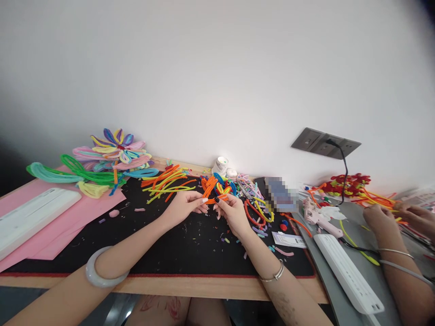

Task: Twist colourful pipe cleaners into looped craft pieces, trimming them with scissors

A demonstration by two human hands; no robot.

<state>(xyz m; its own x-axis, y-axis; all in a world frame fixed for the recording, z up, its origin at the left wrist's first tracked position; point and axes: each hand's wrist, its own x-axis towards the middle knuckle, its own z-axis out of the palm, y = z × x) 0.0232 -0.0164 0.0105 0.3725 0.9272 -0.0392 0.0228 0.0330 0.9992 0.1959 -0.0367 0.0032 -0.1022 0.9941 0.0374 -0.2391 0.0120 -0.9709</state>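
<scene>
Orange pipe cleaners [210, 184], bent into loops, are held up between my two hands over the black mat [163, 246]. My left hand [188, 204] pinches their left end between thumb and fingers. The right end sits in the pinch of my right hand [231, 212]. Just behind my hands lie blue, yellow and green looped pipe cleaners [224, 183], partly hidden by the orange ones. Left of them is a loose spread of orange and yellow-green pipe cleaners [170, 181].
A pipe-cleaner flower [118, 147] lies on pink sheets [88, 213] at the left, near a white power strip [37, 215]. A paper cup [220, 166] stands by the wall. Rightward are a phone [280, 192], a glue gun [321, 219], another power strip [348, 271] and a co-worker's hands [384, 222].
</scene>
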